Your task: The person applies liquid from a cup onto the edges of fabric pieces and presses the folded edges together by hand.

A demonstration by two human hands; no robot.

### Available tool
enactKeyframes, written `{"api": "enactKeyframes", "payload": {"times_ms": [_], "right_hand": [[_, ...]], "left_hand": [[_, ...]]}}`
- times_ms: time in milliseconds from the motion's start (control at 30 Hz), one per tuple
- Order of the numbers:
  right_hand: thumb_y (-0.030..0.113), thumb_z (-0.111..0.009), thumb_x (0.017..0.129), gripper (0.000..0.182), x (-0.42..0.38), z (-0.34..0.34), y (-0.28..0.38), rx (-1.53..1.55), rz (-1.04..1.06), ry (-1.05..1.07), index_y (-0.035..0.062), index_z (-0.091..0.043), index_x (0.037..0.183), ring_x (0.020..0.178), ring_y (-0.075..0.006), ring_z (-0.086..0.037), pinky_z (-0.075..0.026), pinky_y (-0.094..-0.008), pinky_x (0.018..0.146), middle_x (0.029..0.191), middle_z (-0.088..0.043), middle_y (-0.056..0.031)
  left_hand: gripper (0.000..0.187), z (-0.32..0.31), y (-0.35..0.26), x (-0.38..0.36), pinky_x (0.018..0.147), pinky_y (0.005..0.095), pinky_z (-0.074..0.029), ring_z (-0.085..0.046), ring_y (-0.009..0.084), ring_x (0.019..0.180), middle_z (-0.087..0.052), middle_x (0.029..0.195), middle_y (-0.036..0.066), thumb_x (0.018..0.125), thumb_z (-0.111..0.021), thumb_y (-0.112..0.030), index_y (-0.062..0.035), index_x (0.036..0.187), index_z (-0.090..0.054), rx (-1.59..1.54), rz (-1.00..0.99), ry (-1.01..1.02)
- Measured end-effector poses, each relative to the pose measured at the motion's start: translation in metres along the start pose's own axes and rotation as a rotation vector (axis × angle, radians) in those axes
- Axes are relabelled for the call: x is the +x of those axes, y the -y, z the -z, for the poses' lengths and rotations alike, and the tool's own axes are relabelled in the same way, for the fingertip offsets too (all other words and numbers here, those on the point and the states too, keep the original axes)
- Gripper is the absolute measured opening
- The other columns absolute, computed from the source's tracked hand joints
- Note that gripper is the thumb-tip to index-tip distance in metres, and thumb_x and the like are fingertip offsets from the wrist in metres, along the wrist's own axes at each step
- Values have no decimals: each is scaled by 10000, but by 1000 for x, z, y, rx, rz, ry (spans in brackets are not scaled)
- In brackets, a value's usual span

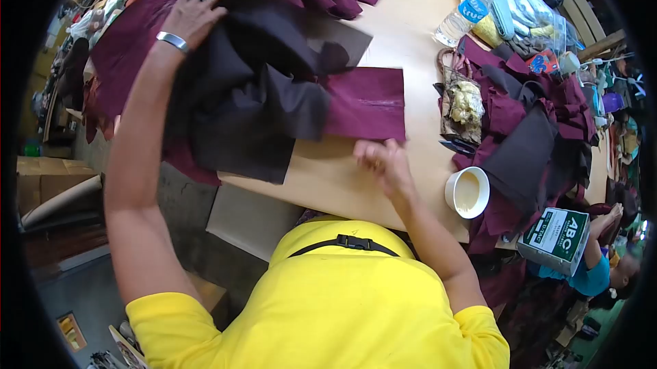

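My left hand (pixel 196 14), with a ring and a metal bracelet, lies with fingers spread on the maroon cloth (pixel 137 33) at the upper left. Beside it, dark black cloth (pixel 239 102) is bunched over the table edge and partly blurred. A flat maroon piece (pixel 369 103) with a slit-like line sticks out from under the dark cloth. My right hand (pixel 384 163) is just below that piece's lower edge, with its fingers curled together; whether anything is between them is too small to tell.
On the table (pixel 328 174), a white bowl (pixel 467 192) of pale paste stands right of my right hand. Beyond are maroon and black scraps (pixel 523 143), a water bottle (pixel 465 18) and an ABC box (pixel 556 239). A person in a blue-green top (pixel 590 272) is at the right.
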State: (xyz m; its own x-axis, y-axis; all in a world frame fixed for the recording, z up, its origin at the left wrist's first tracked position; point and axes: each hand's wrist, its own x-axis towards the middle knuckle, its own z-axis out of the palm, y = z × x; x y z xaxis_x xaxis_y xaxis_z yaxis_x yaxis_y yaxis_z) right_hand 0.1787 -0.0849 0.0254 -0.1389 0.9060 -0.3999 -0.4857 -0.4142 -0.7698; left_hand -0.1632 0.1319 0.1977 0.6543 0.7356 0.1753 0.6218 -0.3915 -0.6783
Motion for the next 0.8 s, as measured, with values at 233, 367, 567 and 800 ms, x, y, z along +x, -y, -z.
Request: {"api": "enactKeyframes", "payload": {"times_ms": [233,367,567,800], "right_hand": [[65,-576,830,344,-42,-1,45,-356,-113,341,-25,-519,1157,850,-155,-621,-490,-258,750,932,-643,-131],[95,-627,793,405,53,9,86,-1125,514,-14,23,-517,1176,919,-229,-609,-474,-330,807,983,-634,-135],[193,-667,750,637,133,-8,74,-1845,493,-337,129,-354,1300,1087,-364,-480,-435,-462,831,1292,-396,-166],[10,-563,741,607,128,-5,62,-1593,609,-313,137,-372,1303,773,-336,-604,-461,-442,727,789,-596,-145]], "left_hand": [[285,69,-135,-59,889,412,-415,-536,268,1038,-525,1112,64,700,-592,-62,-101,983,-585,-854,-22,-228],[471,73,-199,-62,905,383,-403,-477,276,1102,-490,1137,68,648,-665,-137,-138,1101,-533,-872,64,-217],[619,-8,-271,-47,915,394,-409,-460,316,1070,-470,1136,107,606,-685,-136,-101,1174,-442,-1078,511,-206],[425,-14,-256,-43,788,397,-460,-489,330,952,-492,995,122,607,-622,53,-47,1001,-497,-1184,483,-213]]}}
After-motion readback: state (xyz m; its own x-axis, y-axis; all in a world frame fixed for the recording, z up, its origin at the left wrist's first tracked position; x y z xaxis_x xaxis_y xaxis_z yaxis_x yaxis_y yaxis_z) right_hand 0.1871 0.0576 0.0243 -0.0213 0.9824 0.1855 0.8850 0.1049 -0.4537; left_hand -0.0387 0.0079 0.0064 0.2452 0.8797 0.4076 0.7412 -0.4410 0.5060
